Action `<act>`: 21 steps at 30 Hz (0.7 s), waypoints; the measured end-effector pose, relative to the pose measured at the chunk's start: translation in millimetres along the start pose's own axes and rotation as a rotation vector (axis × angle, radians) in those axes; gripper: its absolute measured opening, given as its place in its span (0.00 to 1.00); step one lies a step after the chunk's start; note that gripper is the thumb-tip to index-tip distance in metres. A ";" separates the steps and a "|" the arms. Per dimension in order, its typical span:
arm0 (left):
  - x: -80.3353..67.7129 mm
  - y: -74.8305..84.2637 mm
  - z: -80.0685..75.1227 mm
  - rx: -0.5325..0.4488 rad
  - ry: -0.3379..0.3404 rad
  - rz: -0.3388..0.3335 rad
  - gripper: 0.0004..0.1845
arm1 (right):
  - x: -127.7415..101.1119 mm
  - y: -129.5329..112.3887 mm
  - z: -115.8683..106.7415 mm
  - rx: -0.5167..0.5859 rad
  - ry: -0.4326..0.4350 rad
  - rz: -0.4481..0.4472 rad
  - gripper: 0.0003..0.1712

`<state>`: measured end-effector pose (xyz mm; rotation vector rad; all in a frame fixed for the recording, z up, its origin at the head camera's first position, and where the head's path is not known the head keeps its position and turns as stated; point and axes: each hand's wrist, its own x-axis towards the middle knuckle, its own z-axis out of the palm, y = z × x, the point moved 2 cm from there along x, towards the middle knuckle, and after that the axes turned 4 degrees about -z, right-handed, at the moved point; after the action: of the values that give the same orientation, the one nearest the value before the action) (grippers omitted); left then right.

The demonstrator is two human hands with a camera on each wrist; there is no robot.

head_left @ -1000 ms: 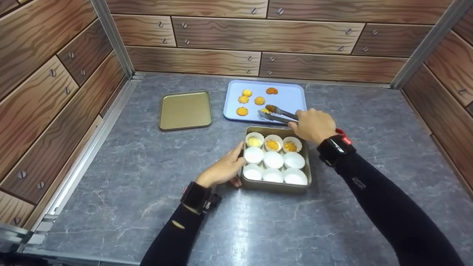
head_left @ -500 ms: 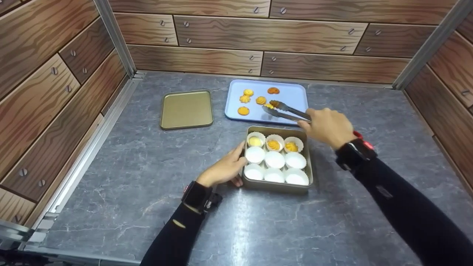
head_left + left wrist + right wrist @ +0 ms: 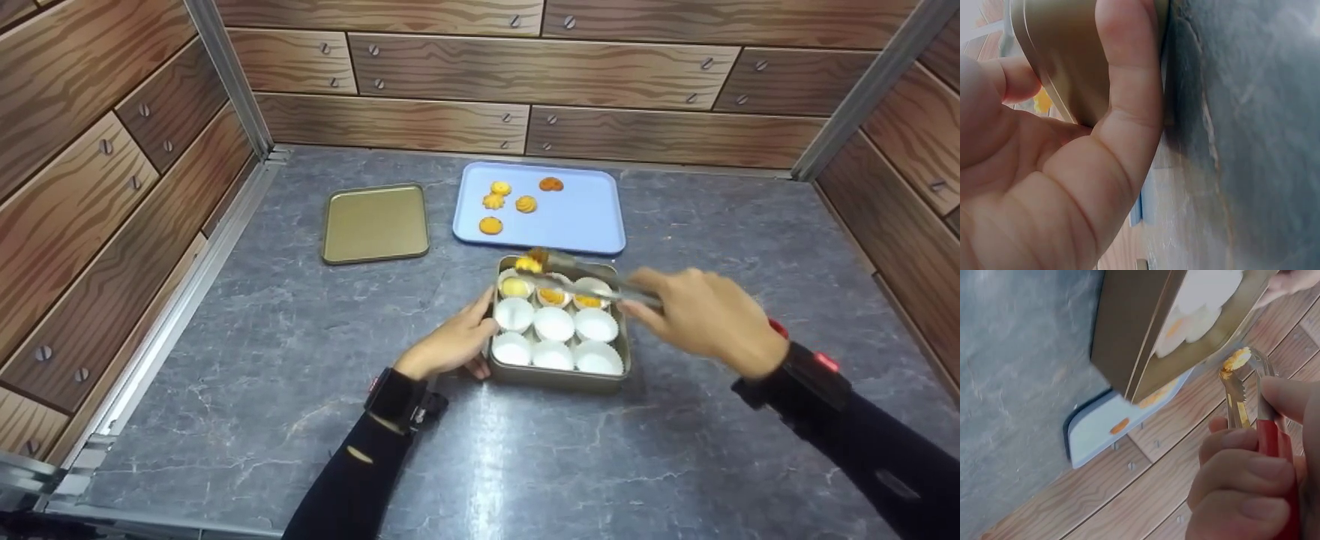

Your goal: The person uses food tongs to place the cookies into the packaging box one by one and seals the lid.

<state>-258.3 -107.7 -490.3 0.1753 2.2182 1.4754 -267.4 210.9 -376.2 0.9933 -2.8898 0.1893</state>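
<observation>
Head view says you're about a third done: the far row of white paper cups in the square gold tin is filled, six are empty, and four cookies wait on the pale blue tray. Your right hand squeezes the metal tongs onto a yellow cookie over the tin's far-left corner; your left hand steadies the tin's left wall, thumb pressed flat.

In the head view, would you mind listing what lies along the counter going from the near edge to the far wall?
Left hand → gold tin of paper cups → cookie in the tongs → blue tray with its loose cookies.
</observation>
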 end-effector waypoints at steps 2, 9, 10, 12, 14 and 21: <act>-0.5 -0.4 -0.5 -0.002 -0.002 0.000 0.40 | -4.8 -5.0 2.9 -0.015 0.001 -0.025 0.23; -1.2 -1.1 -0.9 -0.001 -0.007 0.010 0.40 | -6.8 -14.9 15.8 -0.085 -0.026 -0.068 0.26; -1.0 -1.2 -0.7 0.000 -0.008 0.011 0.40 | -6.1 -15.8 17.3 -0.094 -0.031 -0.070 0.26; -0.8 -0.9 -0.3 0.006 -0.005 0.013 0.40 | -4.7 -17.2 19.5 -0.103 -0.039 -0.070 0.25; -0.4 -0.3 0.0 0.017 -0.003 0.013 0.40 | -3.1 -18.4 20.8 -0.106 -0.039 -0.071 0.24; 0.1 0.6 0.5 0.033 0.000 0.012 0.40 | 0.3 -21.2 21.9 -0.119 -0.050 -0.080 0.22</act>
<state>-258.2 -107.0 -489.9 0.2000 2.2467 1.4454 -255.4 191.1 -395.9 1.1055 -2.8596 -0.0133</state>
